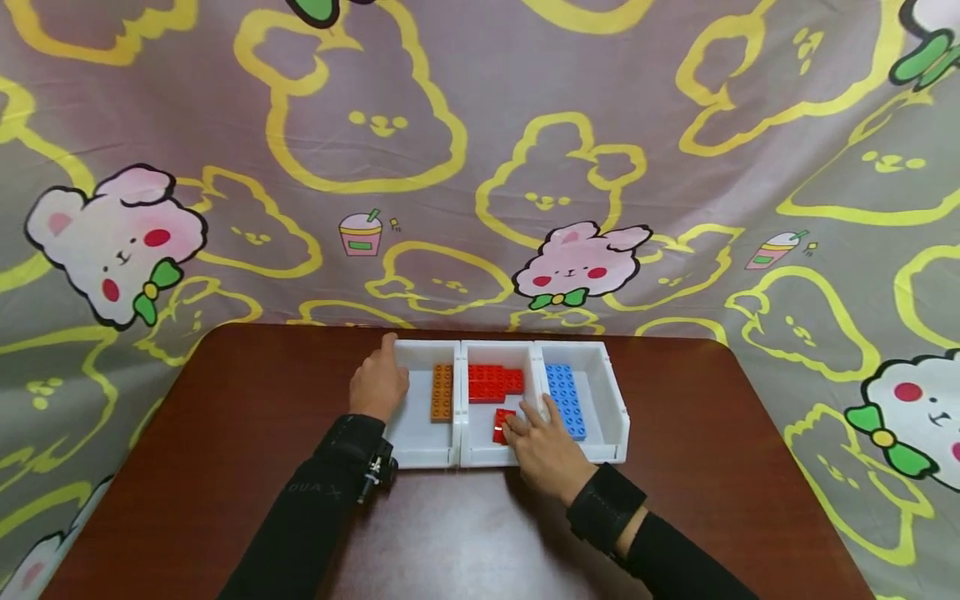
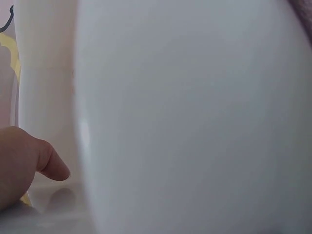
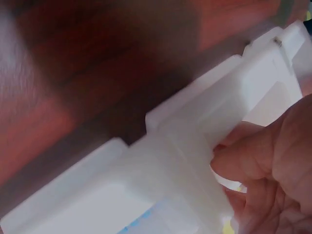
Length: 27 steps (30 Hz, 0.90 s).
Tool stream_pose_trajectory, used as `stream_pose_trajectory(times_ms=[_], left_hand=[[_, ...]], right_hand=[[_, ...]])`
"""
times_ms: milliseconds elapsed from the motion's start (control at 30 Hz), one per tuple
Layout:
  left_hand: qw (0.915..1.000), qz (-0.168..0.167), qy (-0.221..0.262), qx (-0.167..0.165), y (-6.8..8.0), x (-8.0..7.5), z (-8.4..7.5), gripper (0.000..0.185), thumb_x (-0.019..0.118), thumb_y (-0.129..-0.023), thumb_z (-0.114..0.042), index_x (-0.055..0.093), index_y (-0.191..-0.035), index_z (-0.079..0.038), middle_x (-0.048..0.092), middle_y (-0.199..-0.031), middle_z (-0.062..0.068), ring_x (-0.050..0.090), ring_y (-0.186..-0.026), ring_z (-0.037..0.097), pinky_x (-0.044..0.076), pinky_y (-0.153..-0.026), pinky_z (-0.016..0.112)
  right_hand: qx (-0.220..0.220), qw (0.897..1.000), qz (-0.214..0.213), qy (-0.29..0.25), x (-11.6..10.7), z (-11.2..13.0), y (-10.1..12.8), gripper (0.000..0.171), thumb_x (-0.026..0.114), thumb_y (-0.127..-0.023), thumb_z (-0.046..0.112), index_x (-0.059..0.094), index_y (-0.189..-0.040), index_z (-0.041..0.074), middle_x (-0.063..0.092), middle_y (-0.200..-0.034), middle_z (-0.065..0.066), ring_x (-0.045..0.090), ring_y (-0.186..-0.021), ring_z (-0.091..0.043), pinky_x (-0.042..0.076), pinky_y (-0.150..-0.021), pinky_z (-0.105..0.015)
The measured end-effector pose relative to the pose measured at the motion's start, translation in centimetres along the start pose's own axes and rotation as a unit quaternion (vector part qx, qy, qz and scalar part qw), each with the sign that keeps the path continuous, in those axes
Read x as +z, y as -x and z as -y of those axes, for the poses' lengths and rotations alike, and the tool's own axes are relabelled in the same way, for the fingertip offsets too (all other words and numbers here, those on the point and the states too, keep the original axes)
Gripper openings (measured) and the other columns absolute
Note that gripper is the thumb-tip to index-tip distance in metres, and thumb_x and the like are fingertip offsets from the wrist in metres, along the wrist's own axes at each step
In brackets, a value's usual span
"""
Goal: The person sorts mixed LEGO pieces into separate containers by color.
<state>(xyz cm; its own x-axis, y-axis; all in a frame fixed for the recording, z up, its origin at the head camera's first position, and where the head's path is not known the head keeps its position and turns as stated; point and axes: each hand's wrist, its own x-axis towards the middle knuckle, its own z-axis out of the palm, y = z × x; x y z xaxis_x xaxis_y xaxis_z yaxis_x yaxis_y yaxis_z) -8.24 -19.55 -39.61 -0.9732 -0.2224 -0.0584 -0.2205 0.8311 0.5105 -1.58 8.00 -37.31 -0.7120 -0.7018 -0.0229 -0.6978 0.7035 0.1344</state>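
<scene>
My left hand (image 1: 378, 383) grips the left wall of the leftmost white bin (image 1: 412, 442), its thumb over the inside. In the left wrist view the thumb (image 2: 51, 161) shows beside a large, close white wall. Inside this bin, an orange studded brick (image 1: 442, 393) lies along the right wall. My right hand (image 1: 547, 450) reaches into the middle bin (image 1: 483, 457) and pinches a small red brick (image 1: 499, 427), partly hidden by the fingers. Behind it, several red bricks (image 1: 491, 383) lie close together. The right wrist view shows the curled thumb (image 3: 243, 156) by the bin wall.
Blue studded bricks (image 1: 566, 400) lie along the left side of the right-hand bin (image 1: 618, 417). All three bins stand side by side on a brown table (image 1: 247, 417). A patterned cloth (image 1: 450, 208) hangs behind the table and at its sides.
</scene>
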Motion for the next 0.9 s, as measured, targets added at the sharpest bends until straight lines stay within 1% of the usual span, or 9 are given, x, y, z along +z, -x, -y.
stream_pose_trajectory(times_ms=[100,200,267,367,500,633,833,900], left_hand=[[1.0000,-0.001,-0.002,0.000,0.0,0.0,0.2,0.057,0.061,-0.104,-0.014,0.037,-0.155,-0.007,0.068,-0.124,0.028,0.070,-0.105,0.047,0.056,-0.089,0.060],[1.0000,-0.001,-0.002,-0.003,-0.1,0.0,0.3,0.057,0.060,-0.104,-0.014,0.037,-0.155,-0.007,0.068,-0.125,0.028,0.070,-0.105,0.047,0.056,-0.088,0.060],[1.0000,0.000,-0.001,-0.005,-0.1,0.0,0.3,0.056,0.060,-0.104,-0.014,0.037,-0.155,-0.008,0.068,-0.126,0.028,0.070,-0.105,0.048,0.056,-0.088,0.060],[1.0000,0.001,-0.002,-0.007,-0.2,0.1,0.2,0.056,0.059,-0.103,-0.014,0.037,-0.155,-0.009,0.068,-0.126,0.027,0.070,-0.105,0.048,0.055,-0.088,0.060],[0.9999,0.000,-0.004,-0.010,-0.2,0.1,0.1,0.057,0.060,-0.103,-0.014,0.037,-0.155,-0.009,0.069,-0.125,0.027,0.070,-0.105,0.047,0.056,-0.088,0.059],[0.9999,-0.003,-0.003,-0.009,-0.2,0.1,0.1,0.057,0.061,-0.103,-0.014,0.038,-0.154,-0.009,0.069,-0.125,0.027,0.070,-0.105,0.047,0.056,-0.089,0.060],[1.0000,-0.008,0.001,-0.005,-0.1,0.2,0.1,0.056,0.062,-0.102,-0.013,0.039,-0.154,-0.008,0.069,-0.126,0.028,0.071,-0.106,0.047,0.056,-0.089,0.060],[0.9999,-0.012,0.002,-0.003,-0.1,0.3,0.1,0.056,0.062,-0.102,-0.013,0.039,-0.154,-0.007,0.069,-0.125,0.028,0.071,-0.106,0.048,0.056,-0.089,0.060]], right_hand=[[0.000,0.999,-0.010,0.047,0.0,-0.2,-0.3,0.028,0.076,-0.091,0.021,0.079,-0.116,0.008,0.076,-0.124,-0.005,0.061,-0.133,-0.032,0.043,-0.113,-0.063],[0.003,0.998,-0.013,0.062,-0.3,-0.4,-0.7,0.019,0.075,-0.092,0.020,0.081,-0.104,0.007,0.077,-0.118,-0.005,0.061,-0.132,-0.031,0.043,-0.112,-0.063],[0.007,0.998,-0.007,0.058,-0.5,-0.5,-1.0,0.016,0.073,-0.093,0.018,0.081,-0.099,0.006,0.077,-0.117,-0.006,0.060,-0.133,-0.031,0.042,-0.113,-0.063],[0.016,0.999,0.001,0.030,-0.7,-1.0,-1.6,0.013,0.070,-0.094,0.013,0.080,-0.092,0.005,0.078,-0.116,-0.008,0.059,-0.134,-0.034,0.040,-0.114,-0.066],[0.018,0.999,0.028,0.007,-1.0,-1.7,-2.4,0.017,0.066,-0.095,0.009,0.078,-0.084,0.004,0.078,-0.119,-0.010,0.057,-0.138,-0.037,0.036,-0.116,-0.068],[0.017,0.997,0.066,0.025,-1.3,-2.3,-3.3,0.020,0.065,-0.097,0.011,0.078,-0.082,0.006,0.078,-0.122,-0.008,0.055,-0.141,-0.036,0.033,-0.119,-0.066],[0.028,0.994,0.086,0.066,-2.2,-2.0,-4.3,0.020,0.068,-0.098,0.015,0.078,-0.082,0.009,0.081,-0.105,-0.004,0.058,-0.134,-0.032,0.034,-0.120,-0.061],[0.028,0.992,0.088,0.083,-2.2,-1.8,-4.4,0.020,0.067,-0.099,0.016,0.079,-0.084,0.011,0.081,-0.103,-0.002,0.059,-0.133,-0.031,0.035,-0.120,-0.060]])
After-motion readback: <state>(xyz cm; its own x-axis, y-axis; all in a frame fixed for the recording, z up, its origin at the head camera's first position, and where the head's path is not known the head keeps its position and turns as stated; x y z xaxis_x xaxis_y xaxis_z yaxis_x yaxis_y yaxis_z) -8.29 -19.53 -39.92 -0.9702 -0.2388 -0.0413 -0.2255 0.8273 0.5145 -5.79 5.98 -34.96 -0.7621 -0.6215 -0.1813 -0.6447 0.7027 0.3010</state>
